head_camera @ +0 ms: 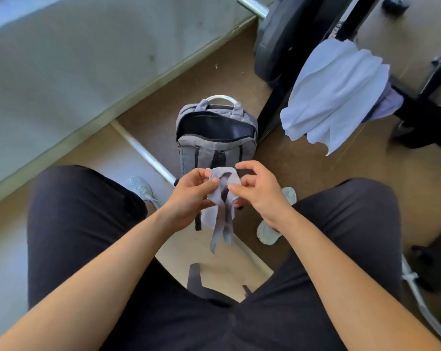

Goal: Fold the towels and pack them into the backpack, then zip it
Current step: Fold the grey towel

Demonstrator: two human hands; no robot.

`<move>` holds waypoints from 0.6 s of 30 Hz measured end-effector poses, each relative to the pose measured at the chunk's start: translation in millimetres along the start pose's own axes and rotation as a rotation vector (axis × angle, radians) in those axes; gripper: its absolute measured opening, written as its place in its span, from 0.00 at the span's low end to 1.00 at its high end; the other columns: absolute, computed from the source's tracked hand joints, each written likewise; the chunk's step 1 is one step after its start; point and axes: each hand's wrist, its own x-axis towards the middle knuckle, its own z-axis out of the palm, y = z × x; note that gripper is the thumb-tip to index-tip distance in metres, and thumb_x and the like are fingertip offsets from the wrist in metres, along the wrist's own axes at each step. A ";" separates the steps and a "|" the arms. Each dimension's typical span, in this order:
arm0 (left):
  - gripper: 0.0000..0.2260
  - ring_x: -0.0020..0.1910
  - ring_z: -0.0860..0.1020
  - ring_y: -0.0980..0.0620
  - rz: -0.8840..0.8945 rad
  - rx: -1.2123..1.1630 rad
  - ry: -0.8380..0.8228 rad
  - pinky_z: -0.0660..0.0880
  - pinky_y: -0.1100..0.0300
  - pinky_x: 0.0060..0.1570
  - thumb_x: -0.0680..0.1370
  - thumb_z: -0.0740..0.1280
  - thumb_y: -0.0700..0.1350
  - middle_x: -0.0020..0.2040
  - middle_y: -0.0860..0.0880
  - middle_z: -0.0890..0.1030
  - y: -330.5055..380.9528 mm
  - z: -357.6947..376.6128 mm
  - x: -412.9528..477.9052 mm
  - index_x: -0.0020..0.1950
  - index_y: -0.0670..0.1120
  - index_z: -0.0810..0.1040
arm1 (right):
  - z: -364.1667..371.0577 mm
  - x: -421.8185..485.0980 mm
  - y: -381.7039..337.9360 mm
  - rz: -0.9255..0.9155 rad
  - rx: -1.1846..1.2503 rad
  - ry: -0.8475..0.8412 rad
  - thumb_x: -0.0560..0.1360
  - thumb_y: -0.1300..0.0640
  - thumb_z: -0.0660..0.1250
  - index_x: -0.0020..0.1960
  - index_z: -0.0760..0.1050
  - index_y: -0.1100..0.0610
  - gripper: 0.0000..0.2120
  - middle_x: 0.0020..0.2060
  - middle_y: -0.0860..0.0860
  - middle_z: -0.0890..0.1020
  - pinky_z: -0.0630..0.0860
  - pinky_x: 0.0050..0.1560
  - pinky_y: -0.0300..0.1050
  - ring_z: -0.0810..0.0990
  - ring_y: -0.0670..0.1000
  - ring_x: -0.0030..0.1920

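A small grey towel (222, 198) hangs between my knees, bunched at the top with its ends dangling down. My left hand (191, 196) pinches its upper left part between thumb and fingers. My right hand (258, 188) pinches its right edge with thumb and forefinger, the other fingers curled above it. Just beyond my hands a grey backpack (215, 145) stands on the floor with its main compartment unzipped and gaping dark. A white towel (333, 95) is draped over a black bench at the right, with a lilac cloth (389, 102) showing beneath it.
I sit with dark trousers and pale shoes (142, 188) on a tan floor. A black weight plate (277, 39) and black frame stand behind the backpack. A metal bar (148, 153) lies on the floor at the left, beside a grey wall.
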 end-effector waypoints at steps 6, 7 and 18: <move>0.03 0.39 0.83 0.53 0.016 -0.016 0.006 0.81 0.56 0.45 0.83 0.66 0.41 0.39 0.50 0.82 -4.0 0.6 -3.4 0.50 0.45 0.75 | 8.9 -5.9 -0.8 -0.125 -0.127 -0.147 0.80 0.62 0.67 0.63 0.77 0.49 0.14 0.39 0.58 0.84 0.83 0.53 0.50 0.85 0.55 0.45; 0.04 0.39 0.83 0.53 0.004 -0.024 -0.002 0.81 0.57 0.44 0.84 0.66 0.42 0.39 0.50 0.82 -3.2 0.1 -3.8 0.50 0.45 0.76 | 9.5 -5.9 -0.5 -0.126 -0.120 -0.162 0.81 0.62 0.66 0.63 0.78 0.48 0.14 0.41 0.58 0.84 0.82 0.56 0.50 0.85 0.55 0.47; 0.09 0.39 0.78 0.49 -0.032 -0.147 -0.087 0.78 0.61 0.42 0.76 0.69 0.31 0.42 0.42 0.78 -0.3 -11.1 -3.2 0.46 0.45 0.80 | 2.6 -13.9 0.3 -0.124 0.008 -0.215 0.76 0.74 0.66 0.67 0.78 0.56 0.24 0.56 0.52 0.85 0.79 0.62 0.44 0.84 0.49 0.58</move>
